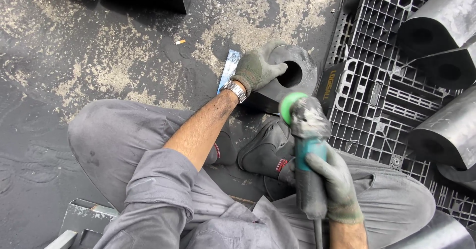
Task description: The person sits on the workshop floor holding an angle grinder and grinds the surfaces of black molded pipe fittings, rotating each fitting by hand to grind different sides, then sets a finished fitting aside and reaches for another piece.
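left hand (pixel 258 70): gloved, grey-green, wristwatch (pixel 235 90) at the cuff. Fingers curled over the top edge of the black block (pixel 290 78), fingertips at the rim of its round bore. Gripping it, not flat on it.
right hand (pixel 334 184): gloved, fingers wrapped fully round the body of the angle grinder (pixel 307 150). Closed tight, no gap showing.
angle grinder: teal body caked in grey dust, green disc end up toward the block, just short of it; can't tell if it touches. Cable runs down out of view.
black block: thick, rounded top, one round hole through it. Stands on the floor (pixel 89 55) just left of the pallet edge, right in front of the person's shoes (pixel 263 152).
person: sitting cross-legged on the floor, grey workwear, sleeves rolled.
pallet (pixel 377 95): black plastic grid, right side. More black bored blocks (pixel 446 26) lie on it along its far and right edges, well apart from the one in hand.
label: small dark plate with yellow lettering on the pallet's left edge, just beside the block.
floor: dark, wet-looking, pale sandy patches. Blue-white strip (pixel 229 68) lying just left of the left wrist. Cigarette butt (pixel 180 41) further out toward the far edge.
bottom left corner: grey metal bracket (pixel 84 219), partly cut off.
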